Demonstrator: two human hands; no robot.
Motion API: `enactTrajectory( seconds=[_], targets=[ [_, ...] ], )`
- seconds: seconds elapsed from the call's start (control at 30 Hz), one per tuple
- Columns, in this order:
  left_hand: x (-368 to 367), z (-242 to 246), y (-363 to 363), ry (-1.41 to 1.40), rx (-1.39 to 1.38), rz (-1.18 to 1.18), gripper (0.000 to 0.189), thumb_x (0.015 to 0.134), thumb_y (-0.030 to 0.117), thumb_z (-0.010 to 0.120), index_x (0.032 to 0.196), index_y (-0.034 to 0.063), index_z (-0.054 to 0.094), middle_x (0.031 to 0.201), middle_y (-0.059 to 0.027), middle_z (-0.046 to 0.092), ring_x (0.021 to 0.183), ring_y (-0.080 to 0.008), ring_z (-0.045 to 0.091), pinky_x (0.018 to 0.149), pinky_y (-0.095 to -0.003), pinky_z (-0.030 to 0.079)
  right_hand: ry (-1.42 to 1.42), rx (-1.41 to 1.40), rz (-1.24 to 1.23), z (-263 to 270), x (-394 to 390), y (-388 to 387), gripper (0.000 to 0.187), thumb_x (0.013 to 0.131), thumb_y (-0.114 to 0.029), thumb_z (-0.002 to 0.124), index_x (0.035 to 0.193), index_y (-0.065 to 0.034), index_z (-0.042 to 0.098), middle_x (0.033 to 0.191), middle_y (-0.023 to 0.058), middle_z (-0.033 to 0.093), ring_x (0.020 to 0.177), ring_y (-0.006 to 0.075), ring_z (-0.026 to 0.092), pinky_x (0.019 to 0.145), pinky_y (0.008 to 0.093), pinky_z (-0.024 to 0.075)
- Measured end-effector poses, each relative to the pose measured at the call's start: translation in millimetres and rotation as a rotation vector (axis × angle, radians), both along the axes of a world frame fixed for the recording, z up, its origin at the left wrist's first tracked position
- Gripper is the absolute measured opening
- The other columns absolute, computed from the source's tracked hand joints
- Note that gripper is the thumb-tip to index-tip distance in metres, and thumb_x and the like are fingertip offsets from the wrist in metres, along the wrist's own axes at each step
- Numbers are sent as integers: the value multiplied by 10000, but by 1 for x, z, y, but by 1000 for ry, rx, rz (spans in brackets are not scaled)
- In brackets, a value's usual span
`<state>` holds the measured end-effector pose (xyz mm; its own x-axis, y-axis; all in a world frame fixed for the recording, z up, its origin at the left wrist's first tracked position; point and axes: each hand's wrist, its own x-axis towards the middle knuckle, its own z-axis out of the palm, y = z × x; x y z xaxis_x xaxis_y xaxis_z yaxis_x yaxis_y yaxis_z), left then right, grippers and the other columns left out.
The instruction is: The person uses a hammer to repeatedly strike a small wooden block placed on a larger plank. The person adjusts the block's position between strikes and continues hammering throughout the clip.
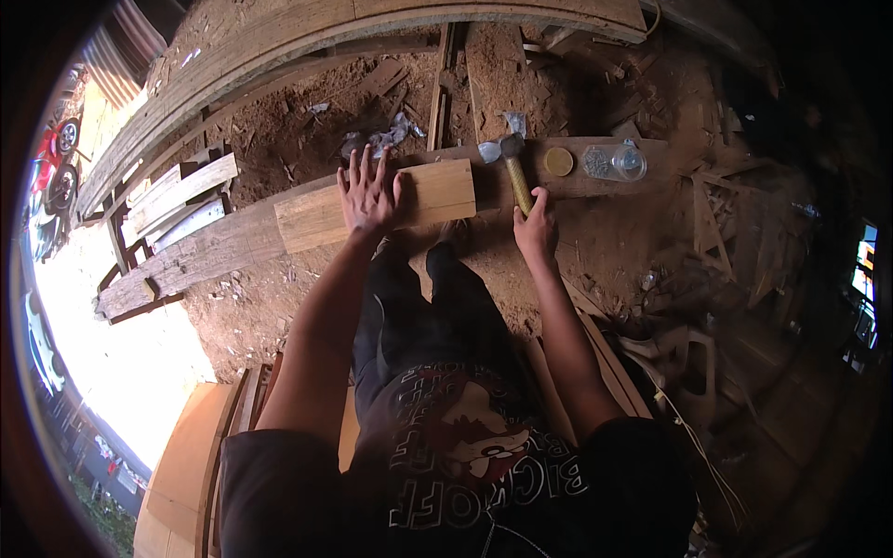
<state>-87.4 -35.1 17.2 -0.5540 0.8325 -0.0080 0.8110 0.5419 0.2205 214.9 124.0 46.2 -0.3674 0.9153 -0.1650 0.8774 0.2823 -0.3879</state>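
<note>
My left hand (pixel 370 199) lies flat on a short, pale wooden board (pixel 439 192), its fingers spread. That board rests on a long, weathered plank (pixel 230 240) that runs across in front of me. To the right, my right hand (pixel 537 227) grips the lower handle of a hammer (pixel 518 183) with a yellow, textured grip. The hammer's dark head is at the plank's far edge, beside a scrap of clear plastic (pixel 490 151). Right of the hammer, a round yellow lid (pixel 558 161) sits on the plank. Beyond it a clear plastic jar (pixel 614 162) lies with small metal nails in it.
Cut timber pieces (pixel 183 199) are stacked at left. A long wooden beam (pixel 279 49) spans the far side. Sawdust and wood scraps cover the dirt floor (pixel 237 314). At right are a scrap-wood pile (pixel 725 223) and a plastic chair (pixel 698 356).
</note>
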Motion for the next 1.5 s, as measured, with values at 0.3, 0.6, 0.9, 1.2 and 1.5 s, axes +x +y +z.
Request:
enactTrajectory(
  seconds=[0.3, 0.6, 0.9, 1.2, 1.5],
  targets=[
    [-1, 13, 5, -21, -111, -7, 655, 1095, 540, 469, 1678, 245, 432, 1740, -134, 374, 1623, -380, 301, 1319, -613, 184, 203, -177, 11, 48, 2, -6, 357, 963, -148, 710, 1266, 7, 604, 946, 279, 726, 895, 490, 721, 758, 560, 562],
    [0, 11, 2, -42, -31, -3, 622, 1078, 536, 480, 1566, 160, 566, 1635, -175, 504, 1525, -403, 427, 1292, -615, 233, 214, -287, -24, 104, 4, -78, 332, 1046, -227, 709, 1235, 26, 605, 828, 240, 667, 740, 432, 686, 678, 479, 528],
    [1, 20, 5, -87, -91, 21, 610, 1088, 543, 452, 1540, 156, 586, 1639, -147, 504, 1544, -386, 404, 1295, -592, 236, 288, -246, -3, 112, -22, -86, 319, 1055, -198, 705, 1267, 21, 613, 843, 154, 647, 721, 261, 629, 679, 397, 515],
    [0, 23, 7, -122, -123, 12, 615, 1110, 581, 377, 1507, 168, 603, 1683, -173, 447, 1556, -401, 386, 1291, -647, 230, 242, -227, -20, 111, -34, -85, 387, 1026, -150, 717, 1366, 5, 618, 824, 195, 686, 691, 292, 689, 667, 417, 536],
    [1, 17, 6, -98, -108, 11, 630, 1103, 594, 388, 1517, 171, 604, 1673, -163, 461, 1543, -383, 402, 1286, -639, 238, 384, -84, -29, 102, -21, -94, 392, 1023, -135, 733, 1367, 18, 623, 867, 170, 729, 736, 257, 730, 672, 414, 560]
  ],
)
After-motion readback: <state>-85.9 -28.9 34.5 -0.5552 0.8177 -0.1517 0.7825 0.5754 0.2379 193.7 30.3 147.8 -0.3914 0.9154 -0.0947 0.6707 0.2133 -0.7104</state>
